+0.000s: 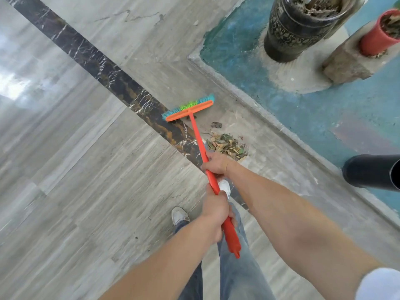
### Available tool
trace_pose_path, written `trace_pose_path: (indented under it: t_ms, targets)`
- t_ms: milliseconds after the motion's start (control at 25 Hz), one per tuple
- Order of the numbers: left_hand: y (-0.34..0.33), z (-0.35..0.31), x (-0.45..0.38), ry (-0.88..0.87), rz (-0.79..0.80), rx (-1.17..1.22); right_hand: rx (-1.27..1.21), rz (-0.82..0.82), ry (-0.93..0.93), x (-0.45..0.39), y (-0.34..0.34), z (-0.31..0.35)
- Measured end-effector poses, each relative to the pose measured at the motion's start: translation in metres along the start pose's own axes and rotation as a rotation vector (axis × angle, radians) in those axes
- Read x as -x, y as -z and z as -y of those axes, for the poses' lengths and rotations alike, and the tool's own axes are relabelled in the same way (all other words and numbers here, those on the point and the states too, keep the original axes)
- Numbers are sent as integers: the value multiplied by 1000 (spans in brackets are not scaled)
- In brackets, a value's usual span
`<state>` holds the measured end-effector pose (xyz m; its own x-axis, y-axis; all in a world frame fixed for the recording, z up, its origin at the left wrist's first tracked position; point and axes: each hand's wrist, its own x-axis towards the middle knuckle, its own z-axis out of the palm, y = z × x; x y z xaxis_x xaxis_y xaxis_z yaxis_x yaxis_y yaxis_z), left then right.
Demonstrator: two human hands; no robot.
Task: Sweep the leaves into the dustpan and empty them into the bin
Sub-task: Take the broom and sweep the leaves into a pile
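An orange broom (195, 128) with blue and green bristles rests its head on the grey floor, ahead of me. My right hand (216, 163) grips the handle midway. Lower on the handle, my left hand (215, 210) grips near its end. A small pile of dry leaves (228, 146) lies just right of the handle, between the broom head and my right hand. One loose leaf (216, 124) lies nearer the broom head. No dustpan is in view.
A black bin (372, 173) stands at the right edge. A raised blue-painted ledge (303, 113) runs along the right, bearing a dark ornate pot (303, 27) and a red pot (378, 33) holding dry leaves. My feet (179, 215) stand below the broom.
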<state>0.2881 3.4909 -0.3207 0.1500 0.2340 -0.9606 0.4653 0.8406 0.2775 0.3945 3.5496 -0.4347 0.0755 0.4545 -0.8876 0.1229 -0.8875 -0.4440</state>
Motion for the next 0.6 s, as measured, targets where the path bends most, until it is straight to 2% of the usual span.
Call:
trace_pose_path:
  t_ms: [80,280,440,600]
  targets:
    - [-27,14,18,62,35,16,90,0,-59,25,14,-22]
    - [-54,57,69,164,140,-36,115,-34,-164,86,9,-81]
    - [-47,94,99,189,200,-82,21,-54,-232,124,-15,-117]
    - [-23,128,123,145,172,-205,-81,-45,-249,157,-56,-134]
